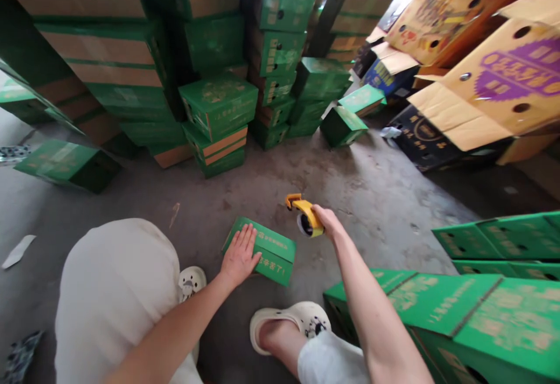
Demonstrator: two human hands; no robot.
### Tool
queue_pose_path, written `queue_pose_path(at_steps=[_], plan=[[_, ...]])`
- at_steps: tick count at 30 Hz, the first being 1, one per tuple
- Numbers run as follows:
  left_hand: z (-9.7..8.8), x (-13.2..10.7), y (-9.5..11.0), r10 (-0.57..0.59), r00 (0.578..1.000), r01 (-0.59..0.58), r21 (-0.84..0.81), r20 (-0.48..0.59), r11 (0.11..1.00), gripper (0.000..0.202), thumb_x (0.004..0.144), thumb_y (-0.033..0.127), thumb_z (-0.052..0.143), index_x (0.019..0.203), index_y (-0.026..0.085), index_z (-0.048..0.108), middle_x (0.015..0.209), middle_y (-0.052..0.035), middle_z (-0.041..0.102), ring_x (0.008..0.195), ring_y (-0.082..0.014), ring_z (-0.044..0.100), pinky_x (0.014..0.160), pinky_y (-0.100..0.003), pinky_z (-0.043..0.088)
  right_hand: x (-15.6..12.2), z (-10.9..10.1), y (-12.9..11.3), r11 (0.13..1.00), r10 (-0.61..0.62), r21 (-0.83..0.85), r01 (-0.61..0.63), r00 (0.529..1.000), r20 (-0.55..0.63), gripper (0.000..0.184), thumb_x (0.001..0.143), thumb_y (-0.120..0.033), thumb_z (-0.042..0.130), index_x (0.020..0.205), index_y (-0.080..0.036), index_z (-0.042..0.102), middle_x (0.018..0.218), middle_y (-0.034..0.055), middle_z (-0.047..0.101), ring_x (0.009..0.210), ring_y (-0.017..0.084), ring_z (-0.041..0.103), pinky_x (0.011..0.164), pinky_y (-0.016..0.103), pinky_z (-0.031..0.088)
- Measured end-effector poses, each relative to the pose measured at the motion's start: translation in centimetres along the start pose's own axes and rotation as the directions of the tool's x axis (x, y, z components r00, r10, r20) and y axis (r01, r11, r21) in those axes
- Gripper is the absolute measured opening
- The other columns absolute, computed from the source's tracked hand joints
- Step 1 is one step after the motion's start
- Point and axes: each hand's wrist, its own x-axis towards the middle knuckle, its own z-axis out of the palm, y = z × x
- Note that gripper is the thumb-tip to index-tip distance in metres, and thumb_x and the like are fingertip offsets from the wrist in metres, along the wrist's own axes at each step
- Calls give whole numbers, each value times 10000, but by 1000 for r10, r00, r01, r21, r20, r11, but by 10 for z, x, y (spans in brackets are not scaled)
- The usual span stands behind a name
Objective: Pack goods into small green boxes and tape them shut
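Observation:
A small green cardboard box lies on the concrete floor between my feet. My left hand rests flat on its top, fingers spread and stretched out. My right hand is closed round a yellow tape dispenser, held in the air just right of the box and slightly above it. The dispenser's roll shows as a dark ring under the yellow handle.
Tall stacks of green boxes fill the back. Yellow and purple cartons lean at the right. Flat green cartons are piled at the lower right. A loose green box lies at left. My white clogs stand near the box.

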Motion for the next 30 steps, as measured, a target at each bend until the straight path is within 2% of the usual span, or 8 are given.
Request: queue_pose_path(at_steps=[3,6,9,13,20,24,27,30], plan=[[-2,-2,1,-8,1000,8,-41,-2,999,694,1038,409,438,1636,88,291,1701,-154,237,1596,-296,181,1291,-514,229,-26,-14,-34,988,-12,150,-31,960,279,658,989,-630,523,935,-17,757,763,142,716,600,124,585,596,268,419],[-2,-4,2,-25,1000,24,-71,-5,997,684,1033,382,446,1643,117,287,1702,-143,247,1595,-291,186,1294,-520,214,-61,5,-54,956,-125,294,-23,872,473,667,834,-721,697,981,-76,773,749,89,713,581,126,545,523,229,379],[1,-4,2,-36,999,36,-84,8,996,660,1023,382,473,1615,117,355,1678,-154,318,1578,-306,248,1294,-525,209,-91,42,-48,933,-211,358,24,844,494,667,794,-744,717,971,-102,768,737,50,687,586,115,517,508,212,346],[5,-3,-1,-41,998,45,-77,52,996,547,1023,431,488,1446,98,586,1454,-196,612,1458,-346,471,1286,-534,235,-108,79,-22,953,-236,281,116,864,444,623,763,-734,733,842,-116,743,665,10,610,594,107,473,520,211,330],[-5,-4,-3,-19,1000,15,-163,-21,986,544,974,361,551,1476,153,546,1521,-153,557,1487,-320,429,1280,-531,278,-110,77,-5,940,-270,315,129,847,458,642,742,-760,725,861,-129,710,707,14,626,634,124,507,554,218,360],[-19,-8,-6,-165,982,134,-275,-91,952,553,851,186,586,1403,192,617,1537,-123,539,1468,-337,433,1232,-551,361,-107,73,-3,932,-274,350,93,812,515,703,716,-785,735,936,-118,730,748,28,656,648,132,529,585,228,391],[-33,-1,-13,-472,881,391,-550,-7,738,426,871,130,500,1240,181,707,1373,-137,660,1309,-300,596,1126,-493,489,-105,70,-3,921,-284,384,70,794,537,717,727,-784,731,969,-109,740,782,42,668,666,134,535,591,228,393],[-50,15,-22,-619,685,576,-806,385,137,376,1017,297,390,1178,143,693,1160,-159,744,1034,-240,733,932,-413,598,-105,68,-3,920,-290,386,72,786,545,721,735,-778,730,990,-104,751,784,43,668,674,133,533,579,223,379]])
